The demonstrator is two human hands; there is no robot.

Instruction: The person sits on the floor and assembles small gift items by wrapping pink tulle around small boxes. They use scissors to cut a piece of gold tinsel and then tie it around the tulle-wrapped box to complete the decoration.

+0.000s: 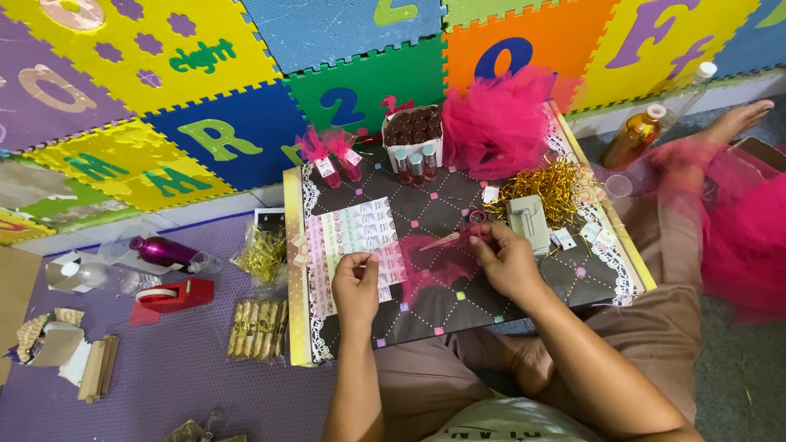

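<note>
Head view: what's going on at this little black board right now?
A person sits on the floor with a black patterned board across their lap. The left hand rests on a sheet of small printed labels, fingers curled at its edge. The right hand pinches a small pink-wrapped piece over a bit of pink netting. A box of small dark-capped bottles, gold shred and a stapler sit further back on the board.
</note>
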